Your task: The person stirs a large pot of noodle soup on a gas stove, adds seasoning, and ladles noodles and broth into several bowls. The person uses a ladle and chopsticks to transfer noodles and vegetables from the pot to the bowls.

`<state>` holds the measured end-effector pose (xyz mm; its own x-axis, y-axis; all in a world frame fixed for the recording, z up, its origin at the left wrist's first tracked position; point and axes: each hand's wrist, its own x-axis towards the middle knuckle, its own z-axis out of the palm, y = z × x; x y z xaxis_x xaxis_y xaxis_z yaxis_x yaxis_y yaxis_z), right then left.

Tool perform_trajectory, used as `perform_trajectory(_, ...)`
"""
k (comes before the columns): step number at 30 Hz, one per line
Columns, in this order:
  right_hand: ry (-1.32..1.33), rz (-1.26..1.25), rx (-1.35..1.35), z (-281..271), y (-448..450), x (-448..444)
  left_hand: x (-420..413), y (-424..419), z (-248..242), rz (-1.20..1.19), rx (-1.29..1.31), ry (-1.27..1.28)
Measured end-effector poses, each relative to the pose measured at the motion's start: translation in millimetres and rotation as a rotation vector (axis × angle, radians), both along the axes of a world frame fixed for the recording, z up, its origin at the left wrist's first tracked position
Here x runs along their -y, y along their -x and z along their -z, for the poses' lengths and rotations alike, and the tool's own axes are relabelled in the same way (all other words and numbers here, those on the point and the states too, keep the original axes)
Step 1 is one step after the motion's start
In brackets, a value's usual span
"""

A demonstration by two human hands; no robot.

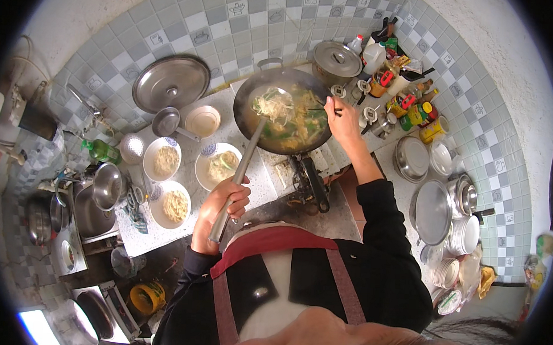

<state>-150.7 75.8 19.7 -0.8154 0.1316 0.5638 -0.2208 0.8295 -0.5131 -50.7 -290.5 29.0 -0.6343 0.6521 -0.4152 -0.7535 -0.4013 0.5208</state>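
Note:
My left hand point(220, 208) grips the long metal handle of a ladle point(254, 146). Its bowl, heaped with noodles point(272, 106) and some green vegetable, is over the left part of a dark wok point(243, 97). Broth with greens and yellowish pieces point(302, 122) fills the wok. At the wok's right rim, my right hand point(344, 122) holds dark, thin chopsticks point(316, 109) pointing left over the broth. Left of the wok, noodles lie in three white bowls: one nearest the wok point(202, 170), one farther left point(150, 160) and one closer to me point(156, 210).
A pale bowl point(203, 121) and metal dipper point(166, 122) stand behind the noodle bowls. A large lid point(172, 77) leans on the tiles. The wok's black handle point(315, 183) juts towards me. Bottles point(374, 56) and a lidded pot point(337, 62) stand right; the sink point(94, 215) is left.

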Motion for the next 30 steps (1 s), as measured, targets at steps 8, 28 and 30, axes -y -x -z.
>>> perform_trajectory(8,0.316,-0.132,-0.137,35,-7,44,5,4,-15,-0.033,-0.015,-0.017)
perform_trajectory(28,1.898,-0.139,0.061,20,137,-21,14,-12,-35,-0.119,-0.028,-0.069)
perform_trajectory(30,1.888,-0.151,0.061,-6,141,-28,13,-10,-36,-0.110,-0.036,-0.046)
